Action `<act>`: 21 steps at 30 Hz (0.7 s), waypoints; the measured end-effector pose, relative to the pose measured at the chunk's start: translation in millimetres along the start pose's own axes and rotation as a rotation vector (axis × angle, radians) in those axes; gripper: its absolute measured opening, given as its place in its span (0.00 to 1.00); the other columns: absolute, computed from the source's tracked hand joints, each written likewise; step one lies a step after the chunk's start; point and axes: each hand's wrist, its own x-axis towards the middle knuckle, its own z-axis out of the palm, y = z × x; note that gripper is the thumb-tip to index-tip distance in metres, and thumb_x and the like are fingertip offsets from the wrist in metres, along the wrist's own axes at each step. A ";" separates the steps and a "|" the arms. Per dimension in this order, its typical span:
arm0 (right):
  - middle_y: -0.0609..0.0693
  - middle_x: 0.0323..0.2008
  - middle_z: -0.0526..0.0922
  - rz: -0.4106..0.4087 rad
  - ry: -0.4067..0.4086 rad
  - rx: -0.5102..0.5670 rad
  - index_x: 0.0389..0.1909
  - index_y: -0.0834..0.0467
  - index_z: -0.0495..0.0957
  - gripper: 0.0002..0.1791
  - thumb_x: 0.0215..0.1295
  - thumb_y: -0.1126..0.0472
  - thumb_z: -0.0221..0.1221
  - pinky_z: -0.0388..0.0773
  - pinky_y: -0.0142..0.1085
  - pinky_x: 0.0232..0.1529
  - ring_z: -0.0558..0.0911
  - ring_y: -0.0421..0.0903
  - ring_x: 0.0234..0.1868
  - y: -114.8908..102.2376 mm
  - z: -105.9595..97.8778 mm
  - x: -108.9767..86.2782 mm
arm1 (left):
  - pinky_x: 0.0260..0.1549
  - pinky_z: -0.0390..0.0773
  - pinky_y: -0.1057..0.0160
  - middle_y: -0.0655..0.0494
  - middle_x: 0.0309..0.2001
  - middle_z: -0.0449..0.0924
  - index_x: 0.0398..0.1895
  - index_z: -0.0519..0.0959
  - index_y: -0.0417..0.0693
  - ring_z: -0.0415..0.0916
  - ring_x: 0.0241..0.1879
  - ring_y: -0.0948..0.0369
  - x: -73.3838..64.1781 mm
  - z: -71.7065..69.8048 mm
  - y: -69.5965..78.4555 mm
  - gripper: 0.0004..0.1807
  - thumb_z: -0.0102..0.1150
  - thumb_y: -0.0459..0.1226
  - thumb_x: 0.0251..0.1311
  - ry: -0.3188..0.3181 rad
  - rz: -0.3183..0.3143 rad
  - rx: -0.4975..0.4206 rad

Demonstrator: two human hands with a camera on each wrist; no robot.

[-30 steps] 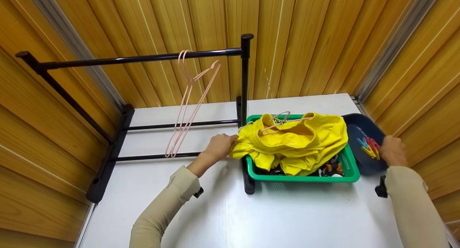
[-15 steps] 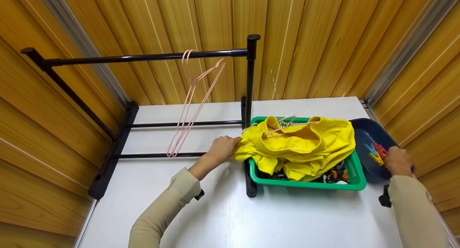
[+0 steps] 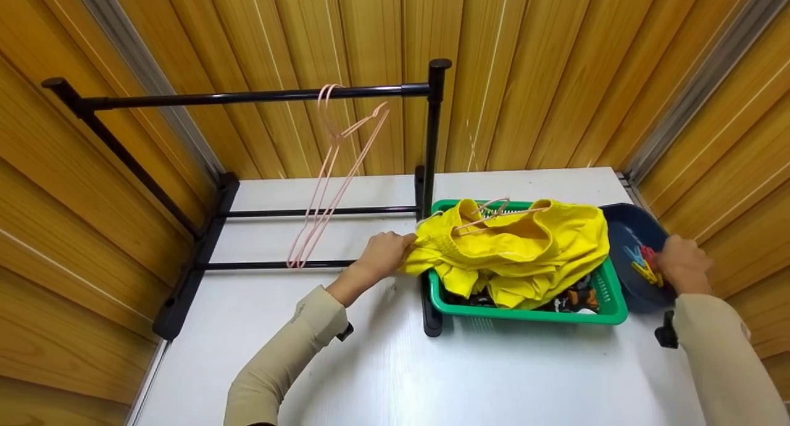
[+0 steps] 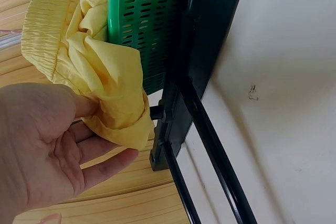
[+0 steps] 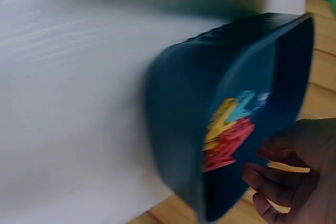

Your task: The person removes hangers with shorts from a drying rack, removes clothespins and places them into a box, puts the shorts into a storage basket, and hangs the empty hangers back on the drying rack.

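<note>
A yellow garment with a gathered elastic waistband (image 3: 515, 259) lies heaped over the green basket (image 3: 531, 316), with a pink hanger (image 3: 490, 216) in its opening. My left hand (image 3: 381, 254) pinches the garment's left edge between thumb and fingers; the left wrist view shows the cloth (image 4: 113, 90) folded over the fingers. At the dark blue basin (image 3: 623, 222), my right hand (image 3: 685, 262) hovers by the right rim. Its fingers (image 5: 273, 182) are loosely bent with nothing seen between them. Yellow, blue and red clothespins (image 5: 229, 135) lie in the basin.
Left of the basket stands a black clothes rack (image 3: 259, 97), with pink hangers (image 3: 321, 197) on its top bar. Dark patterned items (image 3: 580, 299) show under the garment. Wood-panelled walls (image 3: 370, 37) close in the white tabletop (image 3: 494, 376) behind and beside.
The view has shifted slightly. My right hand moved outward along the basin's rim, then slightly up. My left hand keeps its pinch on the yellow garment.
</note>
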 end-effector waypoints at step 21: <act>0.71 0.45 0.85 -0.594 0.438 0.302 0.49 0.71 0.83 0.19 0.77 0.56 0.55 0.79 0.53 0.44 0.83 0.67 0.45 -184.6 -30.2 -62.2 | 0.31 0.83 0.44 0.42 0.30 0.85 0.38 0.79 0.45 0.84 0.33 0.43 1.2 -2.3 0.2 0.11 0.53 0.42 0.75 -0.027 -0.013 0.003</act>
